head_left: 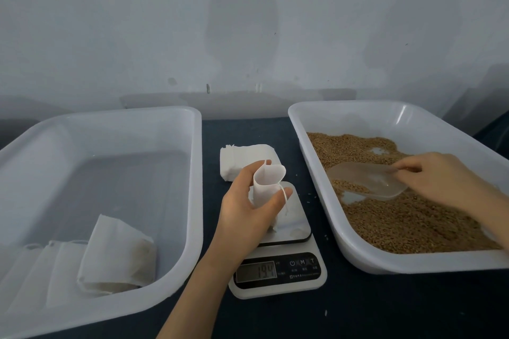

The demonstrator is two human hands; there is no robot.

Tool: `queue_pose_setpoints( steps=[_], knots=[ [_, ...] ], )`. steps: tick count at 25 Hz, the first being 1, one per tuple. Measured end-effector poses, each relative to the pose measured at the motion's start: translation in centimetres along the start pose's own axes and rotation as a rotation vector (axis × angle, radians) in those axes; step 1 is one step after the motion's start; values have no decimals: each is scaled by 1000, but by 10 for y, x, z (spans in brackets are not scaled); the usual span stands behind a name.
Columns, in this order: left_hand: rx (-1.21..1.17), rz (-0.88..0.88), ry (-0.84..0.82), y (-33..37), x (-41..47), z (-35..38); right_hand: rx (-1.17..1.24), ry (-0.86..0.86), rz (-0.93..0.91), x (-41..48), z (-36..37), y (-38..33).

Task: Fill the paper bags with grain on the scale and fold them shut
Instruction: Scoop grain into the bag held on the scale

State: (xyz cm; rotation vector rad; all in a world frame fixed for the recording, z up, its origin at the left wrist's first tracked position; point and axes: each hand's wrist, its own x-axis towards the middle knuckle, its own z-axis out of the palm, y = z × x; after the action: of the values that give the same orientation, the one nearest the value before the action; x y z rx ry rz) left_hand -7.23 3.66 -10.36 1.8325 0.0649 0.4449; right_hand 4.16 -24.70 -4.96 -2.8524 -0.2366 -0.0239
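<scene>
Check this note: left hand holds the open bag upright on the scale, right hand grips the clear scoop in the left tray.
Wrong tray: the scoop is in the right tray, in the grain, per the head view. The left hand does hold the bag on the scale; the right hand grips the scoop.

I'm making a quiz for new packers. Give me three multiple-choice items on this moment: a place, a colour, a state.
1. Where is the stack of empty bags? A) on the floor B) on the table behind the scale C) on the scale
2. What colour is the grain? A) green B) brown C) black
3. The bag in the left hand is A) folded shut B) lying flat C) open at the top
Answers: 1 B, it lies on the table just beyond the scale. 2 B, the heap is brown. 3 C, its mouth gapes upward.
</scene>
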Motion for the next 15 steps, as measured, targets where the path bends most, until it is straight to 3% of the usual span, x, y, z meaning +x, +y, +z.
queue_pose_setpoints(
  steps=[10, 15],
  knots=[
    [-27, 1, -15, 1, 0, 0, 163, 155, -70, -10, -35, -33],
    [-19, 5, -25, 1, 1, 0, 41, 80, -210, -23, -67, -87]
  ],
)
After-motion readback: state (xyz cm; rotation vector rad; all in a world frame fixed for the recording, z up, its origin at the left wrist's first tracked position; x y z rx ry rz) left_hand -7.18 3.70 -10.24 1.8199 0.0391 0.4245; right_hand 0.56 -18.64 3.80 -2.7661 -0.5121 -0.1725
